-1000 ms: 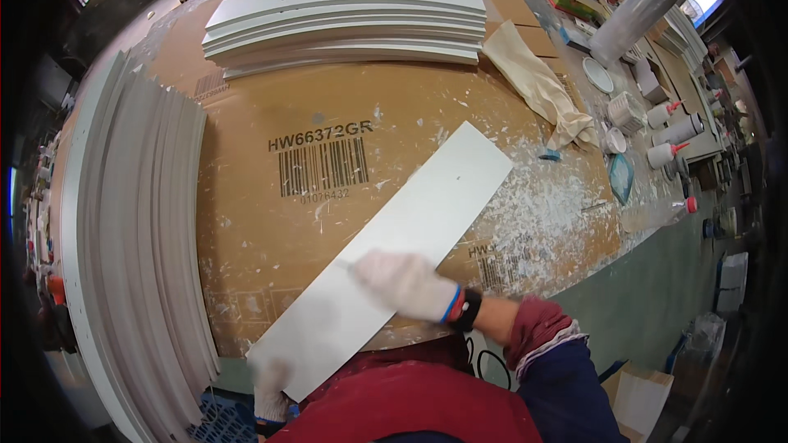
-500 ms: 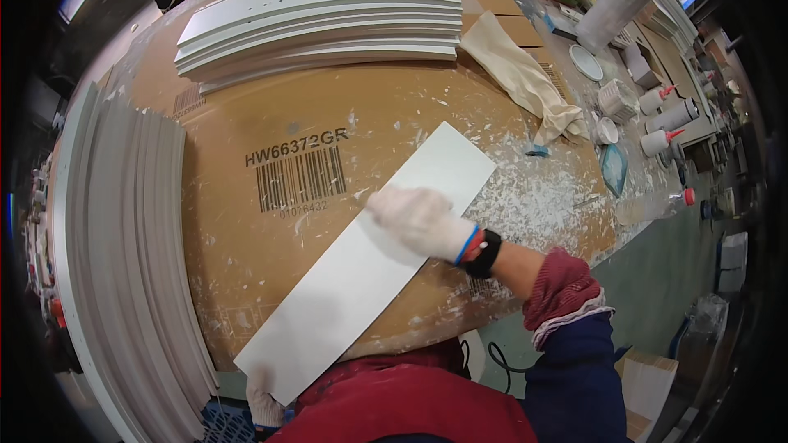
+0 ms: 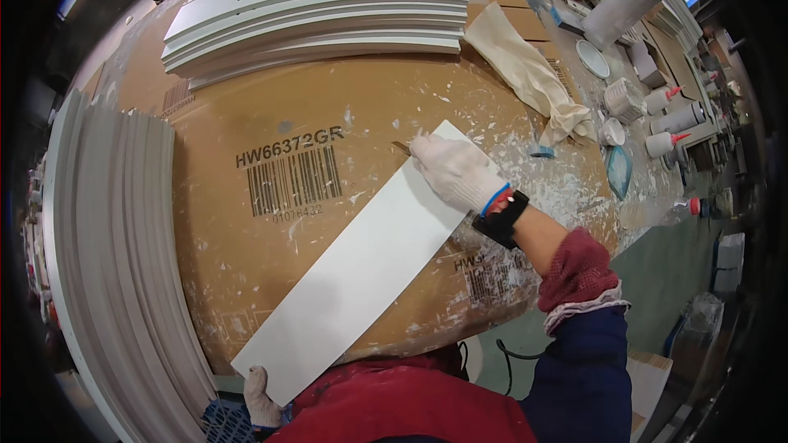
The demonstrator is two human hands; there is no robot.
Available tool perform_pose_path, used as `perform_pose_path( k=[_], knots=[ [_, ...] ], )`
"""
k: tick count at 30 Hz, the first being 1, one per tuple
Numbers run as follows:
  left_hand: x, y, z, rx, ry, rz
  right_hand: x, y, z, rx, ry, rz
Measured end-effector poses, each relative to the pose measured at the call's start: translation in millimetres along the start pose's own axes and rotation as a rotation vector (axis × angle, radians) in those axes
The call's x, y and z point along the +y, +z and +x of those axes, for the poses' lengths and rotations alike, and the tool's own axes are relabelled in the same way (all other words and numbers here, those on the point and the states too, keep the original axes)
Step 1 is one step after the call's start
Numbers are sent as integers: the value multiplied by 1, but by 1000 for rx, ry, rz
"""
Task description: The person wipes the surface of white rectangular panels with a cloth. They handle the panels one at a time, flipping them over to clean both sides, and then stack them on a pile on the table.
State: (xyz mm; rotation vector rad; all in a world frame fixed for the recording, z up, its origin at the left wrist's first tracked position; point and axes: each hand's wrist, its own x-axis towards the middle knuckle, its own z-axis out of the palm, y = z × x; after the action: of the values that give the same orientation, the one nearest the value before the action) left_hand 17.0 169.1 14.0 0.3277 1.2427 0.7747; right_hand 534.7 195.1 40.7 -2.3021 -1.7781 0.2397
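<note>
A long white board [image 3: 353, 271] lies slantwise across the cardboard, its near end reaching past the edge toward my body. My left hand [image 3: 261, 398], in a white knit glove, grips that near corner with the thumb on top; its other fingers are hidden underneath. Over the board's far end is my right hand [image 3: 460, 171], gloved too, with a dark band at the wrist. Its fingers are closed around a thin dark blade-like tool [image 3: 400, 148], whose tip sticks out past the board's left edge. The rest of that tool is hidden in the glove.
White boards are stacked [image 3: 316, 12] at the back, and a tall row of panels [image 3: 123, 262] stands at left. White flakes litter the cardboard [image 3: 213, 238]. A cream cloth [image 3: 529, 74], glue bottles [image 3: 663, 143] and a plastic bottle [image 3: 657, 212] lie at right.
My right hand has moved along the board, up and right, from its middle to its far end. The dark tool tip now shows. My left hand stays at the near corner.
</note>
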Motion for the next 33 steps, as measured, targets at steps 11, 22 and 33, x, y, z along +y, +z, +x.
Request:
perform_pose_path(
  k=[11, 22, 33],
  knots=[
    [6, 33, -2, 48, -27, -14, -51, 18, -93, 68, -466, 56],
    [3, 24, 1, -7, 6, 138, 10, 6, -98, -68, -108, 79],
    [7, 10, 9, 30, -32, 132, -9, -4, -87, -136, 75, 115]
  ],
)
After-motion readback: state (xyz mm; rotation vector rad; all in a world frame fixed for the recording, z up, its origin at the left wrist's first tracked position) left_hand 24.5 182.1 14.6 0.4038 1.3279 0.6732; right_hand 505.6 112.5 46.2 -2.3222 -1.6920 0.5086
